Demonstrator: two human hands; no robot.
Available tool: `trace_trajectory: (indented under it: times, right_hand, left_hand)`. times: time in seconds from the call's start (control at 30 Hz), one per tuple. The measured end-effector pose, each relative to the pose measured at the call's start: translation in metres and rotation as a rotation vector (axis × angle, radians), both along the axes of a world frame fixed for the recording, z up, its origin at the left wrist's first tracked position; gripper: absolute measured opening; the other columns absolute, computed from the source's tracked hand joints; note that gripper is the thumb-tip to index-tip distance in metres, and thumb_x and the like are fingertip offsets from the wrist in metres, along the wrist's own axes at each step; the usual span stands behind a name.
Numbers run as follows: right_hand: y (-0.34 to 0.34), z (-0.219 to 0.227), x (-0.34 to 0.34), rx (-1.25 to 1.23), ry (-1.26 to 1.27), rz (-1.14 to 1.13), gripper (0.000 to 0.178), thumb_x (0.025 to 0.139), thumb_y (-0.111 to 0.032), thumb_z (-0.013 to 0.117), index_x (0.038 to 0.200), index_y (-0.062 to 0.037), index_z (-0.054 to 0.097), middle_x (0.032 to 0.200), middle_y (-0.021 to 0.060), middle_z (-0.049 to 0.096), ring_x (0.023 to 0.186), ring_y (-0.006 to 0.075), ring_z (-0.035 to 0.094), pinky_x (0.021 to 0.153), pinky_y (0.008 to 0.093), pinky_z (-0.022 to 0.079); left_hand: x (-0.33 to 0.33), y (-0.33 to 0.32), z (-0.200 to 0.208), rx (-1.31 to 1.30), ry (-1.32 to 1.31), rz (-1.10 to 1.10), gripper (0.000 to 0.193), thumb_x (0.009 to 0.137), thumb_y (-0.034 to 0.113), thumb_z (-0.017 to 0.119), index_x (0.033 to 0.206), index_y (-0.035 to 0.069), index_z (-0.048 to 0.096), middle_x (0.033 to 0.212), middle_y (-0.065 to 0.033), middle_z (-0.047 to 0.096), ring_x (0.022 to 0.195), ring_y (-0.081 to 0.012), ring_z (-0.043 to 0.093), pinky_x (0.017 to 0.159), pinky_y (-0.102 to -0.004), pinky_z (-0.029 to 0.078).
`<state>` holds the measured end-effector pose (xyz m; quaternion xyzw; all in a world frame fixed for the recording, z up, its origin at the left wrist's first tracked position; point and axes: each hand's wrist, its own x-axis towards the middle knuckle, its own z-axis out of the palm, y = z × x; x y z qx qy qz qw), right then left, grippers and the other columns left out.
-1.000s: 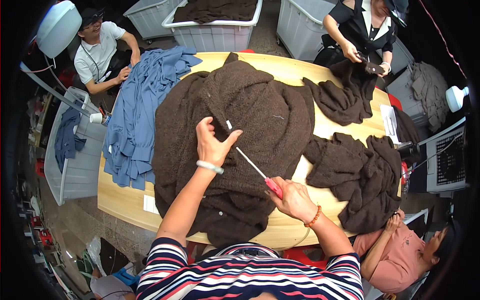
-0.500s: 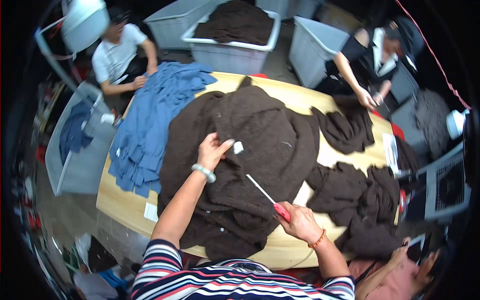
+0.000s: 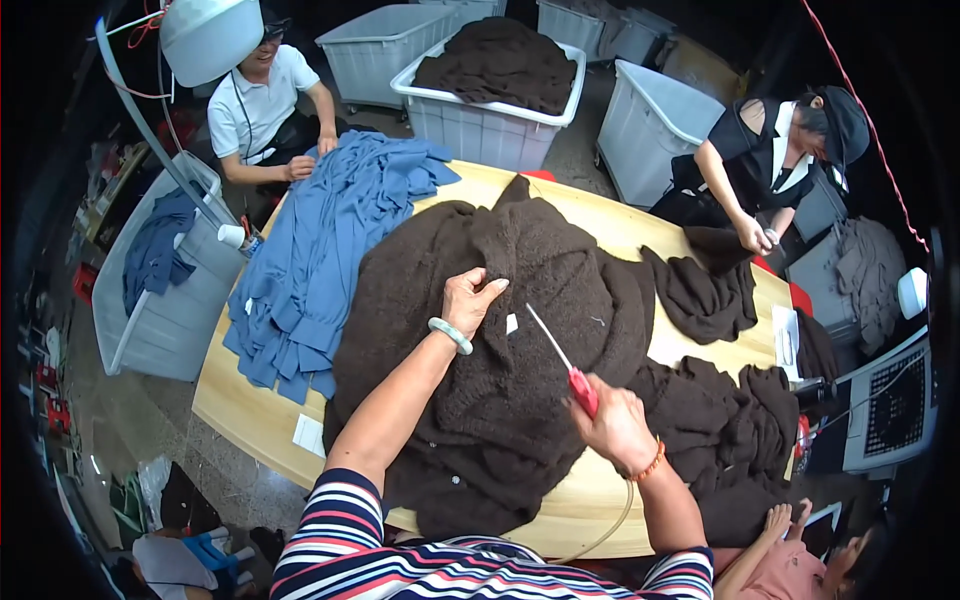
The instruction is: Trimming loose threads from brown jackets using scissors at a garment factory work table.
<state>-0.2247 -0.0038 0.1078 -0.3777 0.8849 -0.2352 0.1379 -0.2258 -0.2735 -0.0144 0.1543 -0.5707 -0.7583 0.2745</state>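
A large heap of dark brown knit garments point(image 3: 540, 400) spreads over the middle of the table. My left hand point(image 3: 468, 302), a pale bangle at its wrist, pinches a fold of the top brown garment. Just beside those fingers a small white label point(image 3: 512, 323) shows on the cloth. In my right hand point(image 3: 615, 425) is a red-handled air gun point(image 3: 582, 392) with a long thin metal nozzle. Its tip points up and left, near the label, and whether it touches the cloth I cannot tell. A tan hose point(image 3: 610, 525) runs down from below that hand.
Blue garments point(image 3: 310, 260) are piled at the table's left, where a person point(image 3: 265, 110) sits handling them. More brown garments point(image 3: 705, 405) lie on the right. Another person point(image 3: 770, 170) works at the far right, and a third point(image 3: 790, 560) near right. Grey bins point(image 3: 490, 125) stand behind the table point(image 3: 260, 430).
My view has shifted a little. My left hand has moved up and right of the white label, which was by its fingertips. The air gun is turned more upright, its tip nearer the label.
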Motion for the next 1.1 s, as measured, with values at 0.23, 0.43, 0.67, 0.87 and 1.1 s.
trace_trajectory:
  times: [0.23, 0.43, 0.67, 0.87, 1.1]
  right_hand:
    - [-0.022, -0.001, -0.009, 0.143, -0.038, 0.084, 0.028, 0.086, -0.028, 0.065, 0.101, -0.0047, 0.062, 0.078, 0.024, 0.065, 0.081, 0.0426, 0.066, 0.074, 0.0484, 0.052]
    - [-0.02, 0.002, -0.005, 0.159, -0.064, 0.084, 0.033, 0.086, -0.03, 0.067, 0.107, -0.0058, 0.063, 0.081, 0.0237, 0.066, 0.082, 0.0433, 0.065, 0.075, 0.0488, 0.052]
    - [0.018, -0.008, 0.0, 0.069, -0.15, 0.066, 0.028, 0.089, -0.027, 0.064, 0.108, -0.0064, 0.059, 0.077, 0.0213, 0.065, 0.078, 0.0418, 0.065, 0.07, 0.0482, 0.05]
    - [0.037, -0.022, 0.033, 0.162, -0.073, 0.202, 0.028, 0.087, -0.027, 0.065, 0.107, -0.0085, 0.061, 0.066, 0.0198, 0.064, 0.067, 0.0383, 0.066, 0.064, 0.0475, 0.052]
    - [0.052, -0.027, 0.051, 0.135, -0.039, 0.204, 0.024, 0.088, -0.025, 0.064, 0.103, -0.0076, 0.06, 0.067, 0.0173, 0.065, 0.066, 0.0374, 0.067, 0.061, 0.0466, 0.052]
  left_hand:
    - [0.0, -0.006, -0.034, -0.296, -0.004, 0.111, 0.012, 0.084, 0.005, 0.072, 0.076, 0.001, 0.063, 0.07, 0.0084, 0.054, 0.066, -0.0016, 0.044, 0.057, -0.0222, 0.039]
    - [0.014, -0.001, -0.018, -0.291, -0.119, 0.128, 0.013, 0.087, 0.008, 0.071, 0.083, -0.001, 0.064, 0.079, 0.0054, 0.062, 0.07, -0.0024, 0.049, 0.061, -0.0221, 0.044]
    - [0.077, 0.041, 0.003, -0.779, -0.369, 0.117, 0.082, 0.063, 0.041, 0.088, 0.122, -0.001, 0.05, 0.105, -0.0156, 0.054, 0.096, -0.03, 0.056, 0.086, -0.0407, 0.047]
    - [0.095, 0.062, -0.032, -1.215, -0.353, 0.281, 0.045, 0.076, 0.014, 0.075, 0.115, 0.002, 0.056, 0.106, -0.0154, 0.054, 0.101, -0.0362, 0.052, 0.092, -0.043, 0.041]
    - [0.102, 0.038, -0.04, -0.846, -0.296, 0.191, 0.029, 0.087, 0.013, 0.067, 0.114, 0.002, 0.062, 0.113, -0.0131, 0.059, 0.102, -0.0252, 0.059, 0.088, -0.0356, 0.048]
